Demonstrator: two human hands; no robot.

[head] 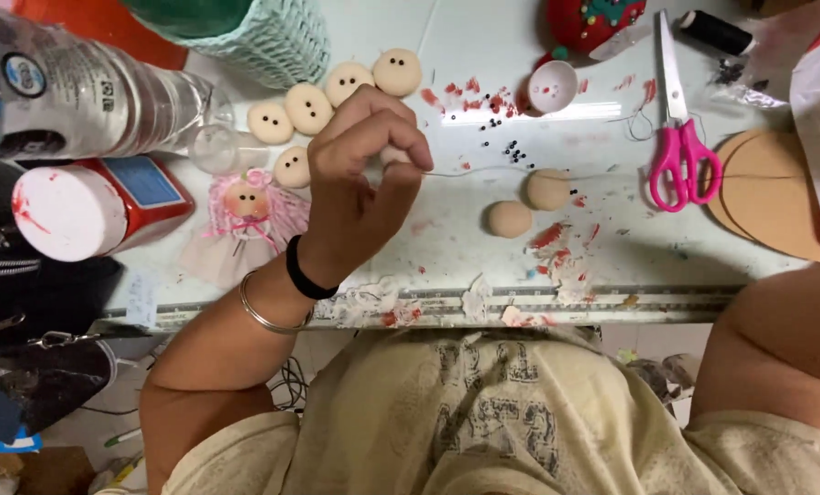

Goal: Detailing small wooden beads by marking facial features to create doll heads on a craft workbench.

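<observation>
My left hand (360, 174) hovers over the white table (456, 247), its fingers pinched around a small beige ball (393, 156) that is mostly hidden. A thin thread (520, 174) runs from those fingertips to the right, across the table. Just behind the hand lies a row of several beige balls with two black bead eyes (346, 82). Two plain beige balls (547, 190) (509, 219) sit to the right of the hand. Left of the wrist lies a small doll with pink yarn hair (245, 206). Only my right arm (786, 339) shows; the right hand is out of frame.
Pink scissors (683, 156), brown card discs (772, 192), a small white bowl (553, 86), loose black beads (515, 151), a red pincushion (593, 18) and a black thread spool (717, 32) lie at right. A plastic bottle (80, 92), white-lidded red jar (71, 211) and teal basket (263, 37) stand left.
</observation>
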